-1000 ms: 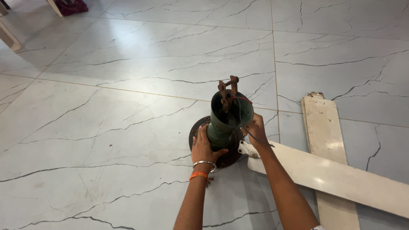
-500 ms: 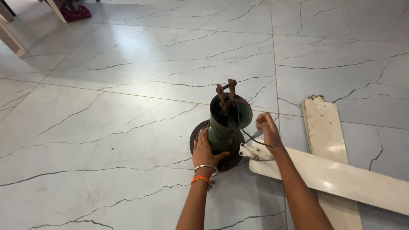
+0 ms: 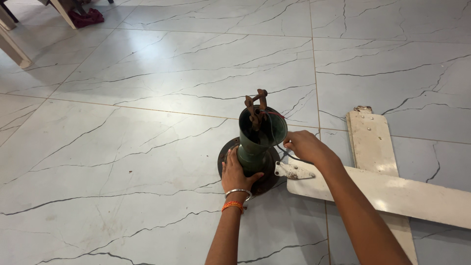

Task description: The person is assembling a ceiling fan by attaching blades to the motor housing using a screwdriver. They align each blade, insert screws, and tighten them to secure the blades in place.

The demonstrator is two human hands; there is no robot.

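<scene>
A: Position of the ceiling fan motor (image 3: pixel 255 162) to be logged.

B: It is stood on the marble floor (image 3: pixel 147 147), near the middle of the view. A dark round base is seen flat on the floor; a green cup-shaped cover (image 3: pixel 261 128) is raised upright above it, with a rusty hanger clamp (image 3: pixel 256 104) at the top.

A: Left hand (image 3: pixel 235 172)?

B: It is wrapped around the lower green neck of the motor, thumb to the right, fingers to the left. Bangles are worn at the wrist.

A: Right hand (image 3: pixel 303 146)?

B: It is laid just right of the cover, fingers curled near a thin dark wire; whether the wire is pinched cannot be told.

A: Surroundings?

B: Two cream fan blades (image 3: pixel 392 189) are noted right of the motor, crossed one over the other. A red cloth (image 3: pixel 86 17) is noted far left, beside furniture legs.
</scene>
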